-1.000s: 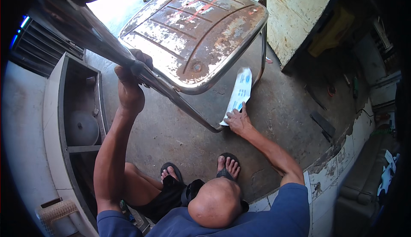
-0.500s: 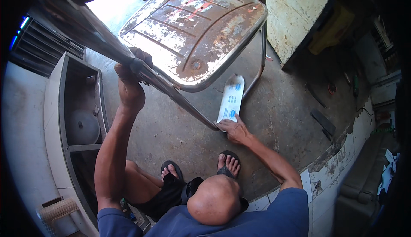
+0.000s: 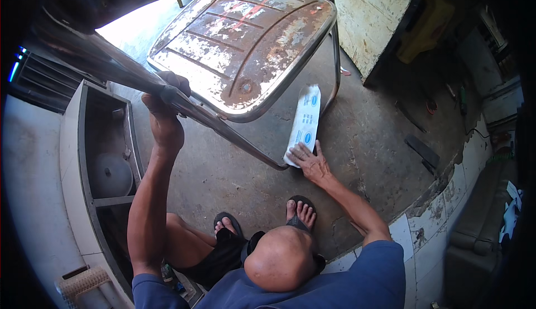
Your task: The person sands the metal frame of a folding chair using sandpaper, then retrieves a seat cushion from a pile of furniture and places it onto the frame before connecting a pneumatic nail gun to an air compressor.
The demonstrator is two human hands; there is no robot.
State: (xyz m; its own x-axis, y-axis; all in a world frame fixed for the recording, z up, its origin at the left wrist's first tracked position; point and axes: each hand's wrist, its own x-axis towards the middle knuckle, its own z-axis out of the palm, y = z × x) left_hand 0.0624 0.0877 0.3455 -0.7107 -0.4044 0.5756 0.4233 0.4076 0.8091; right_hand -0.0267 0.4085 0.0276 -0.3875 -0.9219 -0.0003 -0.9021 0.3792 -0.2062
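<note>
A metal folding chair stands tilted before me, its rusty seat flaking white paint. My left hand is wrapped round the chair's side tube near the seat's left corner. A long white sheet with blue print lies lengthwise over the low part of the frame, between the ends of two tubes; what is under it is hidden. My right hand rests on the near end of this sheet, fingers spread and lying flat, thumb apart.
An open cabinet with a round translucent lid stands at the left. A peeling pale panel is at the back right. A dark flat blade-like piece and several tools lie on the floor at right, near a brown sofa.
My right hand has spread its fingers and shifted slightly on the sheet's near end. The left hand keeps its grip on the tube. The whole view has moved a little.
</note>
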